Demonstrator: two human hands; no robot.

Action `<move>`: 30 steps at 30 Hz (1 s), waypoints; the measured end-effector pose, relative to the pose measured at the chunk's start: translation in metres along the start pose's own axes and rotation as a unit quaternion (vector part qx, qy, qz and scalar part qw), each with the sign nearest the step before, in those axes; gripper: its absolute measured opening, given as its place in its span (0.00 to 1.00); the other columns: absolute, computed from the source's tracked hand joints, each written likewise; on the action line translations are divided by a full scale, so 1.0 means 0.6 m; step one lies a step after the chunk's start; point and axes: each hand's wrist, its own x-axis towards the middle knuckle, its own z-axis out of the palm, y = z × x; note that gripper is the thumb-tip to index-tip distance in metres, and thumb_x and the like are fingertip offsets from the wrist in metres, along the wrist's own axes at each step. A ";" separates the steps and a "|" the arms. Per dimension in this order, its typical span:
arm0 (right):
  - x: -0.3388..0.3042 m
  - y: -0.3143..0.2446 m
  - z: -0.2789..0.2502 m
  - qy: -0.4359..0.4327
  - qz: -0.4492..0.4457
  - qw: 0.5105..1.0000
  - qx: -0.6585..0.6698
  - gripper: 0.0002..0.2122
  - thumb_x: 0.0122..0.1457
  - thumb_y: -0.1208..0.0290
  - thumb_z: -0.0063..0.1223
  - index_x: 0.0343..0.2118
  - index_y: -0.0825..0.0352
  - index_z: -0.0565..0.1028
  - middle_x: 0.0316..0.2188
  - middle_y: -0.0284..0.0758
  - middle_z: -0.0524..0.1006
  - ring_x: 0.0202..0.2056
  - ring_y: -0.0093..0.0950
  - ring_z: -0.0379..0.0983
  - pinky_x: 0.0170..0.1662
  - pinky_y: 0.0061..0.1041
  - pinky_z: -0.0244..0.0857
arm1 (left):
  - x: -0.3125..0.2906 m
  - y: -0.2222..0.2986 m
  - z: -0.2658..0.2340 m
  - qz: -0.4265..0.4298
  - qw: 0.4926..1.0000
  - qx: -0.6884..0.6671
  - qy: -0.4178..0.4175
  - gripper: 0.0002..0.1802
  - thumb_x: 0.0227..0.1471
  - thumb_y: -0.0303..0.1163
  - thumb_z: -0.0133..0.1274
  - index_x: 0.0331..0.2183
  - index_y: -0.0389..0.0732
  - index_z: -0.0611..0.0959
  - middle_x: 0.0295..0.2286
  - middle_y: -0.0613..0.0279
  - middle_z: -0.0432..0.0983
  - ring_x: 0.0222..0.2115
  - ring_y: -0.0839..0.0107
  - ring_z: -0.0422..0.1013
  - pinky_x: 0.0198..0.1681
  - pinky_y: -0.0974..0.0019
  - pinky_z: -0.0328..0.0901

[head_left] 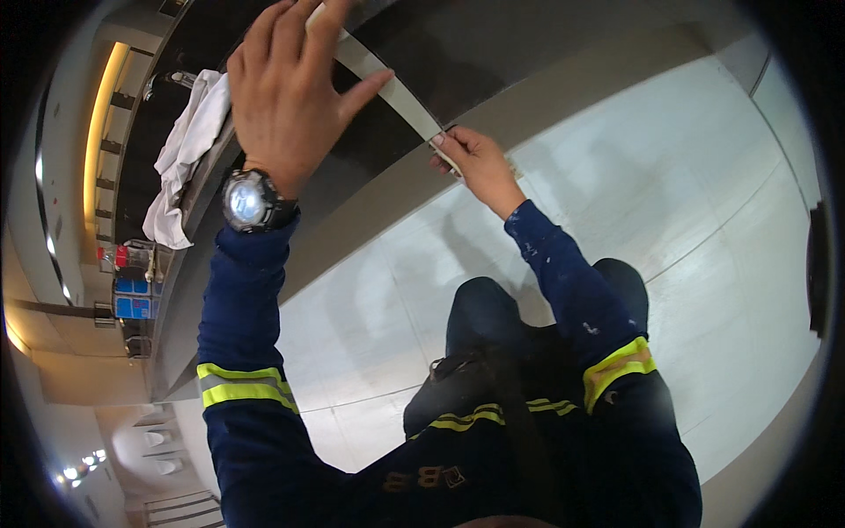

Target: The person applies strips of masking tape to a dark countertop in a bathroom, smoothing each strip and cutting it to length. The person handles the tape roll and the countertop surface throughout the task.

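A pale, flat strip point(400, 99) runs slantwise between two dark panels at the top centre. At its lower end, my right hand point(480, 167) is closed, pinching a thin pale edge between thumb and fingers. That edge appears continuous with the strip, though the fingers partly cover it. Over the strip's upper end reaches my left hand point(286, 101), fingers stretched and thumb spread wide. Something pale shows by its fingertips, but the top edge of the picture cuts it off. A black watch point(251, 201) is on my left wrist.
White cloth point(189, 154) hangs over the dark countertop's edge on the left, near a tap point(180, 79). Blue boxes point(132, 299) and red items stand farther along. Pale floor tiles point(695, 202) spread below the dark cabinet panels point(466, 53). My knees are at the lower centre.
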 end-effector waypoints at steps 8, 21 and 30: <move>0.007 0.012 0.009 -0.020 0.008 1.000 0.004 0.14 0.71 0.62 0.52 0.39 0.71 0.78 0.29 0.33 0.80 0.30 0.19 0.73 0.36 0.21 0.67 | -0.161 0.068 0.074 0.100 0.977 -0.001 -0.187 0.46 0.53 0.54 0.61 0.68 0.50 0.66 0.71 0.67 0.52 0.72 0.60 0.47 0.73 0.49 0.41; -0.085 -0.248 -0.085 0.140 -0.302 0.898 -0.289 0.12 0.62 0.69 0.61 0.45 0.68 0.81 0.38 0.39 0.84 0.39 0.30 0.81 0.44 0.31 0.73 | -0.228 0.117 0.087 0.076 0.944 -0.166 -0.276 0.47 0.52 0.42 0.63 0.69 0.45 0.63 0.73 0.63 0.43 0.73 0.60 0.40 0.74 0.50 0.40; 0.139 -0.491 -0.073 -0.091 -0.259 0.753 -0.598 0.36 0.57 0.38 0.59 0.60 0.64 0.74 0.59 0.51 0.72 0.61 0.46 0.67 0.61 0.39 0.63 | -0.269 0.256 0.061 -0.431 0.751 -0.499 -0.046 0.23 0.55 0.36 0.63 0.50 0.35 0.82 0.50 0.52 0.80 0.51 0.51 0.76 0.56 0.53 0.68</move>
